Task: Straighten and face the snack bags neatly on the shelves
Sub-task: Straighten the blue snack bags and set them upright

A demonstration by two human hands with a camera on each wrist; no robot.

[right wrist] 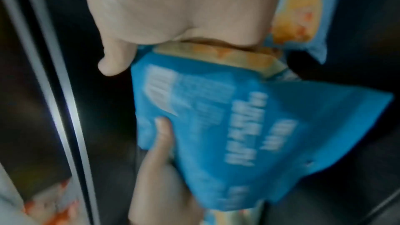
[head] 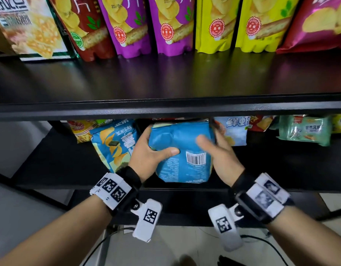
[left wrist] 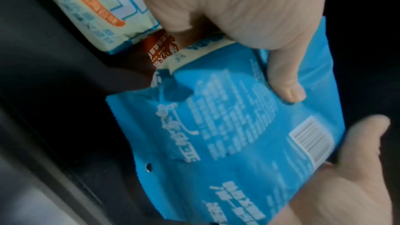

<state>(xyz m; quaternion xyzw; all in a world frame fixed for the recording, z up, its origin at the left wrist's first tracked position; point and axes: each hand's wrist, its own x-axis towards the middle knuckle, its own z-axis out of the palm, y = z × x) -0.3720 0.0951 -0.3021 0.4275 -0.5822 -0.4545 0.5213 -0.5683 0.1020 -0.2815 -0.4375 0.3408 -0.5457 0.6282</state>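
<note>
On the lower shelf I hold a blue snack bag with both hands, its back with the barcode turned toward me. My left hand grips its left edge, thumb lying across the back. My right hand holds the right edge, thumb over the back and fingers hidden behind. In the left wrist view my left hand sets its thumb on the blue bag, with my right hand at the far edge. The blurred right wrist view shows my right hand above the blue bag.
A blue chip bag leans just left of my hands; a pale blue bag and a green bag lie to the right. The upper shelf's front edge overhangs close above. Red, purple, yellow and pink bags stand upright there.
</note>
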